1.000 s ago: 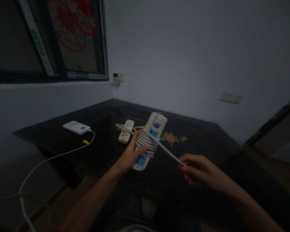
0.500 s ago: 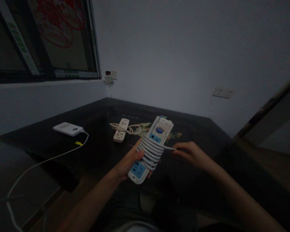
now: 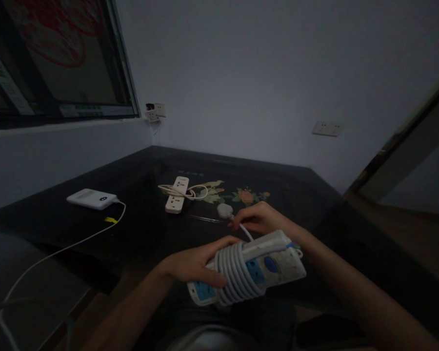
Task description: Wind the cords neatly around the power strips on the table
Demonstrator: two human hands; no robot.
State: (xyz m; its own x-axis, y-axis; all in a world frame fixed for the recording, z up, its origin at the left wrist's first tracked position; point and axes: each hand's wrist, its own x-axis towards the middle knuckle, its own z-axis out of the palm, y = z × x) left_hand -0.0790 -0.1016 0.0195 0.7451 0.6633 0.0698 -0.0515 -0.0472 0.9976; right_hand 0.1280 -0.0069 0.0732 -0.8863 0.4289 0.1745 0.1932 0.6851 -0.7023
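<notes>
The power strip [image 3: 285, 265] has just swung sideways at the lower centre of the frame, gripped by the left hand [image 3: 199, 263]; the right hand [image 3: 259, 217] pinches the cord [image 3: 246, 232] near its now-visible plug [image 3: 225, 210], so little seems left unwound.

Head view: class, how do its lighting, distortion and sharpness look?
Head view: dim overall, the wall palest and the table nearly black; head view: the window frame leans, possibly lens distortion; head view: the coils on the power strip look distinct, the table's pale marks unreadable.
</notes>
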